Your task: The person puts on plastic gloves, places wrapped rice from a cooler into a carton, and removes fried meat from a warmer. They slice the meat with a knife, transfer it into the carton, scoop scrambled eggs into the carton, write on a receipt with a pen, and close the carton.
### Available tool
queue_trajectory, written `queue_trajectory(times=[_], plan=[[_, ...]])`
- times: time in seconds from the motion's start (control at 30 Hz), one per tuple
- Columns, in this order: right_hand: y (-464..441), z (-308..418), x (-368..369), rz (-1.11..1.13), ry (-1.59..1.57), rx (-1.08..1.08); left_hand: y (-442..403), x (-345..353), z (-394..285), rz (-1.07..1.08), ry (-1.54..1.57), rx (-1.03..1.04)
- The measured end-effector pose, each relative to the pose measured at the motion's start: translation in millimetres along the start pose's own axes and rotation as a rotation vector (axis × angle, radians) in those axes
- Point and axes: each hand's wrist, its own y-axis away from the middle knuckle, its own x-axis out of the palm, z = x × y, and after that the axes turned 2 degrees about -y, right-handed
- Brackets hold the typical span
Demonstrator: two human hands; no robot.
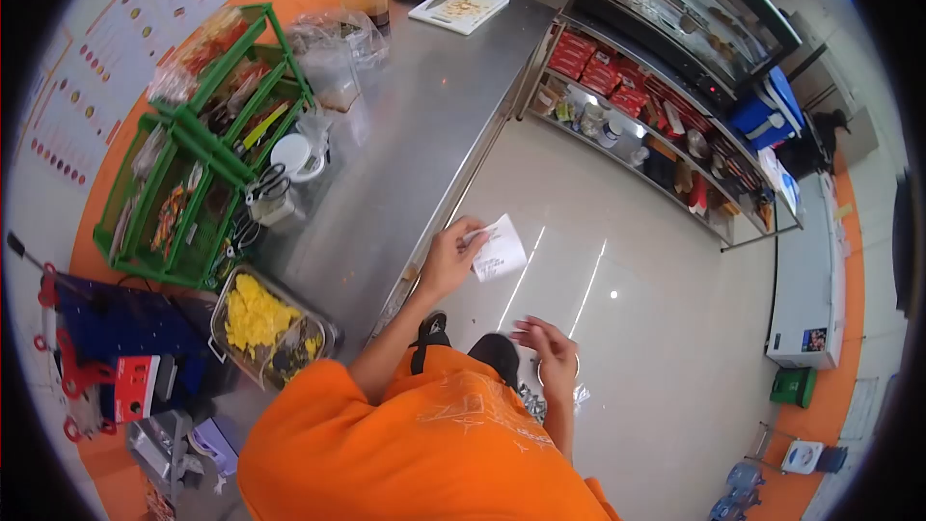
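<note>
Pinching a printed slip (500, 253) in my left hand (455, 256); right hand (550, 349) loosely spread, I think. Green rack (201, 143) and metal tray (325, 338) of yellow food (255, 314) crowd the desk (429, 77).

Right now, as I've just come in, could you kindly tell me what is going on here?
A person in an orange shirt is beside a metal counter, holding a printed paper slip in the left hand. The right hand has its fingers loosely curled, with nothing visible held in it. On the counter, yellow food sits in a container nearby, and a white cutting board lies toward the far end.
</note>
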Motion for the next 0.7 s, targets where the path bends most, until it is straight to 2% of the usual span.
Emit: queue_trajectory(times=[0.07, 0.1, 0.17, 0.27, 0.4, 0.47, 0.5, 0.57, 0.63, 0.7], plan=[[26, 2, -35, -0.183, 0.018, 0.005, -4, 6, -17, 0.035, 0.059, -0.075], [-96, 16, -34, -0.269, -0.061, -0.012, -144, -5, -13, 0.031, -0.014, -0.037], [-131, 24, -82, -0.422, -0.008, 0.025, -208, 11, 10, 0.021, -0.022, -0.053], [-208, 22, -150, -0.532, 0.093, 0.059, -299, 28, 37, -0.107, 0.001, -0.077], [-372, 54, -196, -0.363, 0.230, 0.035, -395, 37, 102, -0.349, -0.137, -0.049], [-477, 89, -190, -0.205, 0.442, -0.012, -447, 32, 115, -0.463, -0.314, -0.053], [-524, 116, -170, -0.078, 0.414, -0.047, -467, 27, 118, -0.498, -0.386, -0.042], [-623, 154, -131, 0.123, 0.577, -0.179, -517, 15, 125, -0.596, -0.516, -0.007], [-709, 192, -71, 0.333, 0.759, -0.423, -564, -5, 148, -0.707, -0.666, 0.019], [-779, 217, 3, 0.490, 0.779, -0.644, -600, -27, 159, -0.777, -0.847, 0.038]])
